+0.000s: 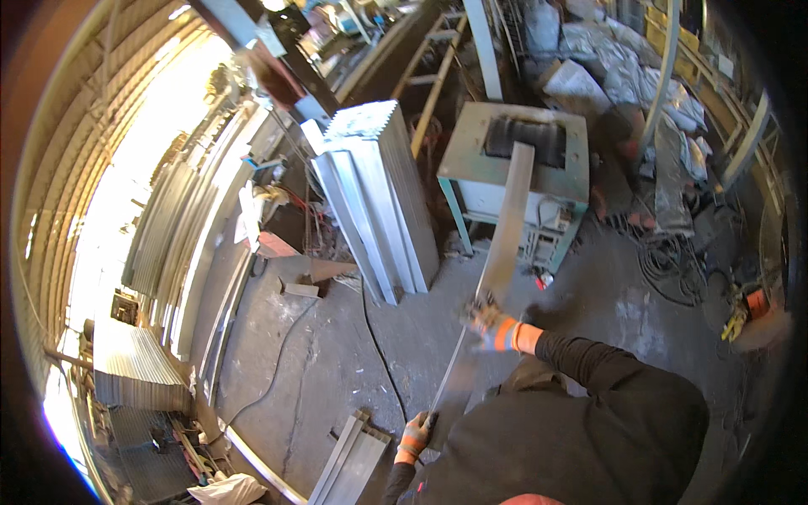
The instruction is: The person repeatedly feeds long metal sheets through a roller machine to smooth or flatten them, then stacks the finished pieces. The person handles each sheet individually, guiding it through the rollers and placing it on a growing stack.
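A long flat metal strip (503,227) slants from the top of a grey-green machine (467,145) down toward my body. Its far end lies over the dark opening (526,141) in the machine's top. My left hand (415,435), in a grey and orange glove, is closed on the strip's near end. Partway along the strip, my right hand (492,326), gloved the same way, touches it; motion smears its fingers, so their grip is unclear. Between the two hands the strip is blurred, with a thin bright edge.
A tall stack of metal channels (383,206) stands left of the machine. More metal profiles (349,463) lie on the floor near my left hand. A black cable (376,345) crosses the floor, and coiled hoses (671,265) lie at right. Corrugated sheets (139,358) are piled far left.
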Tool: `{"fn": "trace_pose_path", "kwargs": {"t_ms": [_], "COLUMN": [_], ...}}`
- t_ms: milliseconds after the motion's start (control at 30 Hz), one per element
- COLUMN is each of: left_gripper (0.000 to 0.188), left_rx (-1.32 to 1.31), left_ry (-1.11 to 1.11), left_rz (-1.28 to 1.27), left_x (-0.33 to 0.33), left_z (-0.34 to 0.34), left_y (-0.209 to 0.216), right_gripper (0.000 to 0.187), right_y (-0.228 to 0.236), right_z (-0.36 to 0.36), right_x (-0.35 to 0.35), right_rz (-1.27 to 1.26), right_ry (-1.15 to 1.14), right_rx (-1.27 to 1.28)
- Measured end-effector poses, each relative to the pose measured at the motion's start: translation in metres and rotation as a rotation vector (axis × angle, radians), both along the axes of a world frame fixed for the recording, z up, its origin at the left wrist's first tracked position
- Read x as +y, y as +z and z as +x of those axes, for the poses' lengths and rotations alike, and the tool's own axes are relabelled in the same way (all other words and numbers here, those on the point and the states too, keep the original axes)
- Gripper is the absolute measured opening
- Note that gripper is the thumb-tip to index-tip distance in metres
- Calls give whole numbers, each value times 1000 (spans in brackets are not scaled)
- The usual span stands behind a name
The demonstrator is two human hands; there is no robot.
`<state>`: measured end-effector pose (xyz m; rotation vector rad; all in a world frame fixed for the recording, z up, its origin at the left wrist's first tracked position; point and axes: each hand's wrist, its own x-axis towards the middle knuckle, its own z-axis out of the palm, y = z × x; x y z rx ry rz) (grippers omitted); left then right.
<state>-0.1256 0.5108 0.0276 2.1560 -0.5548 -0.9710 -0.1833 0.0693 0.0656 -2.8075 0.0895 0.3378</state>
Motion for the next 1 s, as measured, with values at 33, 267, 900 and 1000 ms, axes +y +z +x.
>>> {"fn": "trace_pose_path", "kwargs": {"t_ms": [33, 267, 900, 1000], "left_gripper": [45, 36, 120, 145], "left_rx": [-23, -351, -882, -821], "left_ry": [-30, -190, 93, -38], "left_rz": [-52, 170, -337, -129], "left_x": [7, 54, -46, -23], "left_z": [3, 73, 79, 45], "left_y": [8, 135, 145, 109], "right_gripper": [113, 92, 58, 43], "right_y": [12, 71, 391, 300], "right_z": [-6, 54, 88, 52], "right_x": [5, 32, -55, -89], "right_rz": [-33, -460, 1545, 1811], "right_ry": [198, 626, -113, -339], "right_rx": [-95, -232, -1327, -1212]}}
